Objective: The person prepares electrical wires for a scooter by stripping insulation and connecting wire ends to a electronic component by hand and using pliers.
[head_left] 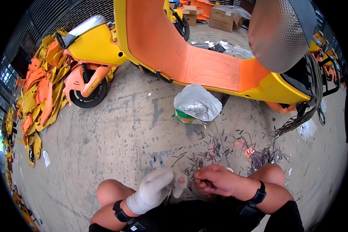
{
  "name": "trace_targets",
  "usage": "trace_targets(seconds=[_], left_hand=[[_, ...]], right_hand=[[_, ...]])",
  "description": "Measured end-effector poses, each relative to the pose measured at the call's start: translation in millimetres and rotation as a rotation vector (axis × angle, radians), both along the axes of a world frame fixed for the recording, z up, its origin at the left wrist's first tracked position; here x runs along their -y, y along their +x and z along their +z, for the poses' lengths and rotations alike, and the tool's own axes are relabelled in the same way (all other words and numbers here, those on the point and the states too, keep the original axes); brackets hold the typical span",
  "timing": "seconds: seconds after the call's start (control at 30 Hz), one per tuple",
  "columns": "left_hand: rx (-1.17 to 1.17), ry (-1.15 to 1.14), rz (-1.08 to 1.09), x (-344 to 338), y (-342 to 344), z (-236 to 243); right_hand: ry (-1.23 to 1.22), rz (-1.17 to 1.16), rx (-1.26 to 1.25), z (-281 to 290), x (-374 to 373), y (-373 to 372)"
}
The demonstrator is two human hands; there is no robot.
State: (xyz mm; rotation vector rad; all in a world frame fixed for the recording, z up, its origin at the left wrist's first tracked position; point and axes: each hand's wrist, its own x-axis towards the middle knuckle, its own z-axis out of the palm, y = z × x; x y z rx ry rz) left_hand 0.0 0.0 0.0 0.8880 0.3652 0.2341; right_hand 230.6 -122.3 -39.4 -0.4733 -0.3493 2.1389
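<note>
My left hand [154, 187], in a white glove with a fingertip showing through a hole, is closed low in the centre of the view; whatever it may hold is too small to make out. Just right of it my bare right hand [214, 180] has its fingers curled and pinched, with its contents unclear. Short dark wire pieces [259, 160] and pink strands lie scattered on the concrete beyond my hands. An open white-lined bag [196, 101] with shiny contents stands in front of me beside a yellow and orange scooter [212, 69].
Loose yellow and orange body panels [42, 92] are heaped at the left. Cardboard boxes [220, 21] sit behind the scooter. A bundle of cables [313, 104] hangs from the scooter's right end. A plastic wrapper [306, 129] lies at the right, and more scooter parts line the far right.
</note>
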Motion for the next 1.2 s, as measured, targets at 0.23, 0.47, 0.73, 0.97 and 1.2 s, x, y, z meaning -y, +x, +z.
trace_targets(seconds=[0.23,0.47,0.73,0.97,1.2], left_hand=[[-0.077,-0.445,0.409,4.0,17.4,4.0],[-0.048,-0.392,0.376,6.1,15.1,4.0],[-0.041,-0.408,0.328,7.3,14.7,1.6],[-0.053,-0.354,0.312,9.7,13.2,4.2],[0.113,-0.206,0.049,4.8,8.8,-1.3]], right_hand=[[0.370,-0.468,1.313,32.2,2.0,-18.6],[1.018,-0.731,1.871,26.9,-2.9,-20.4],[1.043,-0.744,1.834,30.8,0.7,-19.1],[0.390,-0.403,1.226,46.9,6.2,-20.6],[-0.216,-0.170,0.268,25.0,5.8,-13.7]])
